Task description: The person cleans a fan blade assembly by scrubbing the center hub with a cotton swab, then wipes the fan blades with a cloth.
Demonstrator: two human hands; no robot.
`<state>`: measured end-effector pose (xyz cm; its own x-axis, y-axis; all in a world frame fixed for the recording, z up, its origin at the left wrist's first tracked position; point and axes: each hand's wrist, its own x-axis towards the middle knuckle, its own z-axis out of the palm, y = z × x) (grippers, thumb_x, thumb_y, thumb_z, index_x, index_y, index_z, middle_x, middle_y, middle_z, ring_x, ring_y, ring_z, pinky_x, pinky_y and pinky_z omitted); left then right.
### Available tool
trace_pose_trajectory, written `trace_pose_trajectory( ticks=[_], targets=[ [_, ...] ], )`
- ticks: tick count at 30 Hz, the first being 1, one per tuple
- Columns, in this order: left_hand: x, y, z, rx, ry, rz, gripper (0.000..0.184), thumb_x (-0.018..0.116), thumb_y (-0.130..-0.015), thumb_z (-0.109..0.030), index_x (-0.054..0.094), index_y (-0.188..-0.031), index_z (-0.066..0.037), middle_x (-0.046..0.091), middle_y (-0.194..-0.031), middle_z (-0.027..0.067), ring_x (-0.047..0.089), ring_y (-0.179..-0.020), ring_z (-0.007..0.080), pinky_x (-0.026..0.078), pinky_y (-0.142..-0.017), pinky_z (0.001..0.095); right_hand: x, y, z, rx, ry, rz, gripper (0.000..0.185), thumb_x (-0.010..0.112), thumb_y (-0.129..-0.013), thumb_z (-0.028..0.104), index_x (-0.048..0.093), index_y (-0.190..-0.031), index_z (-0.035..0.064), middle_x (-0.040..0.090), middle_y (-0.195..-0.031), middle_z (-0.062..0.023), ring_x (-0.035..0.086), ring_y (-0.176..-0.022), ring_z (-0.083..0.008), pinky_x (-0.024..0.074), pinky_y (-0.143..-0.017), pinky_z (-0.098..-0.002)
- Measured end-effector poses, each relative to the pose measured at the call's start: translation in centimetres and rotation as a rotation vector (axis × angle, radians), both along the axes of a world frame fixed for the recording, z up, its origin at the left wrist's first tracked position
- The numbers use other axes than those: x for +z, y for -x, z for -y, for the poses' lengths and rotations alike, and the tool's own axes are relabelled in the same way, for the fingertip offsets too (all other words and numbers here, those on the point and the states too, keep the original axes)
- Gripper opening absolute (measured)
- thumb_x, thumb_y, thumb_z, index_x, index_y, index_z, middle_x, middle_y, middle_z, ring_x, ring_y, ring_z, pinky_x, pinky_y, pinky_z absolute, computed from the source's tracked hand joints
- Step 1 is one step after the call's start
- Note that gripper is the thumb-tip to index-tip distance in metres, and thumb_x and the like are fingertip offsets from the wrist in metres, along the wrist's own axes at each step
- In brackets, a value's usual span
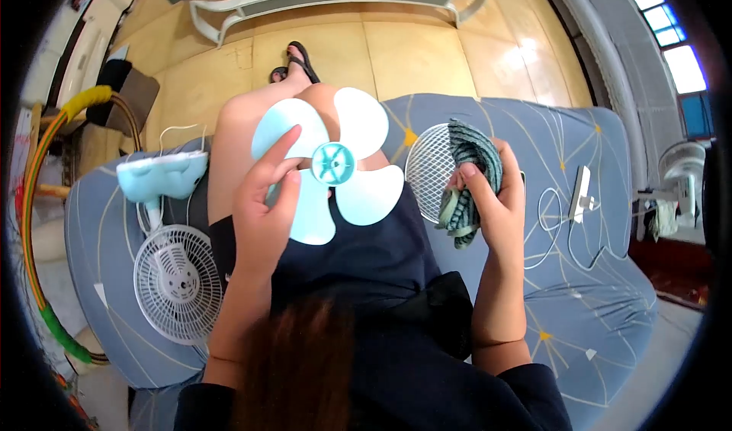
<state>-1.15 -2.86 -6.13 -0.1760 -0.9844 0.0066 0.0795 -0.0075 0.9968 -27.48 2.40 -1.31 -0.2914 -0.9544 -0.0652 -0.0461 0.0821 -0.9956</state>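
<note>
Above my lap I hold a pale blue plastic fan blade (334,164), its four rounded vanes spread and its round hub facing up. My left hand (263,206) grips it by the left-side vanes, with index finger and thumb in front and the other fingers partly hidden behind. To the right, my right hand (499,195) is closed around a bunched, dark green ribbed cloth (474,173), apart from the blade. Beneath that cloth, a round white fan grille (427,173) lies on the sofa, partly covered by cloth and hand.
On the grey-blue patterned sofa (549,301), a blue fan base (162,178) and a white rear grille (179,282) lie at left. A power strip (581,195) with its cord rests at right. A striped hoop (34,225) stands far left; a low white table (335,0) is ahead.
</note>
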Motion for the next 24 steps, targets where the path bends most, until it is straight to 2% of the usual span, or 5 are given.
trace_pose_trajectory(
  ticks=[8,10,12,20,24],
  targets=[
    [3.5,-1.1,-2.2,0.128,0.332,0.135,0.044,0.051,-0.092,0.01,0.058,-0.134,0.0,0.068,-0.117,0.0144,0.066,-0.106,0.0168,0.049,-0.092,0.0283,2.9,-4.9,0.3,0.151,0.234,-0.498,0.03,0.066,-0.086,0.0,0.059,-0.115,0.0021,0.065,-0.092,-0.0077,0.061,-0.081,-0.0122,0.0492,-0.073,-0.026],
    [3.5,-1.7,-2.7,0.123,0.43,0.168,0.043,0.051,-0.095,0.007,0.055,-0.138,0.002,0.066,-0.123,0.0141,0.066,-0.105,0.0155,0.049,-0.091,0.0264,3.3,-6.3,0.5,0.217,0.313,-0.736,0.034,0.066,-0.079,-0.001,0.064,-0.112,0.0035,0.068,-0.094,-0.0146,0.067,-0.083,-0.0281,0.0516,-0.076,-0.0333],
    [4.1,-2.0,-3.3,0.195,0.507,0.175,0.042,0.051,-0.096,0.005,0.055,-0.138,0.002,0.066,-0.124,0.0135,0.065,-0.105,0.015,0.049,-0.091,0.0262,2.9,-7.6,0.4,0.259,0.427,-0.907,0.04,0.066,-0.074,-0.001,0.064,-0.113,0.0049,0.068,-0.094,-0.0157,0.064,-0.084,-0.035,0.0512,-0.078,-0.0391],
    [5.0,-2.2,-3.8,0.402,0.536,-0.065,0.038,0.049,-0.099,0.006,0.056,-0.136,0.003,0.064,-0.112,0.009,0.062,-0.101,0.013,0.049,-0.09,0.0253,2.3,-12.0,-1.1,0.349,0.581,-0.952,0.047,0.074,-0.068,0.003,0.069,-0.114,0.0127,0.06,-0.079,-0.0089,0.056,-0.069,-0.0299,0.0472,-0.066,-0.0389],
    [5.3,-2.6,-4.1,0.404,0.515,-0.068,0.038,0.049,-0.099,0.005,0.055,-0.137,0.002,0.065,-0.112,0.0088,0.062,-0.101,0.0122,0.049,-0.091,0.0252,3.7,-11.0,-0.1,0.131,0.517,-0.925,0.044,0.068,-0.071,-0.001,0.071,-0.113,0.0107,0.061,-0.077,-0.0126,0.059,-0.068,-0.03,0.0486,-0.063,-0.0392]
  ],
)
